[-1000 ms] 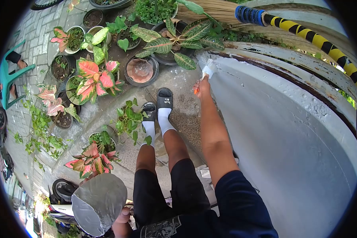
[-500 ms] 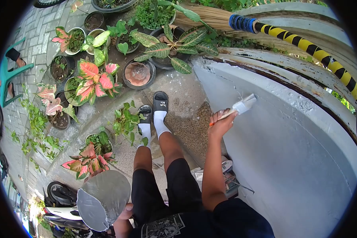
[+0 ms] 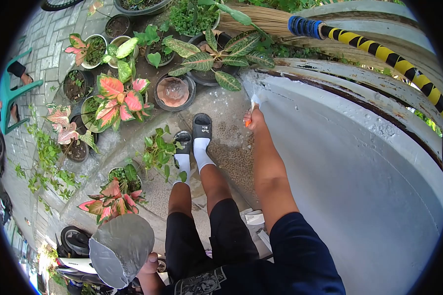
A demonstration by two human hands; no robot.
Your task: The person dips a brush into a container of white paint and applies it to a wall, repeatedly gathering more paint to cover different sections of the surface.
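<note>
My right hand (image 3: pixel 254 119) is closed around the orange-tipped handle of a paintbrush (image 3: pixel 256 100). The bristles touch the far end of the low grey wall (image 3: pixel 339 167), close to its corner by the potted plants. My right arm is stretched forward. At the lower left, my left hand (image 3: pixel 150 265) grips a round paint container (image 3: pixel 123 248) smeared with grey; its thumb shows at the side, and the other fingers are hidden beneath or behind it.
Potted plants (image 3: pixel 118 101) and a clay-coloured dish in a black pot (image 3: pixel 173 92) stand ahead and left. A broom with a striped handle (image 3: pixel 379 49) rests over the railing (image 3: pixel 349 81). A green chair (image 3: pixel 15 93), a person's foot and a motorcycle (image 3: pixel 76 263) are at left.
My right hand has moved forward and left with the paintbrush, from the wall's middle to its far corner. The paint container in my left hand has shifted slightly left and down.
</note>
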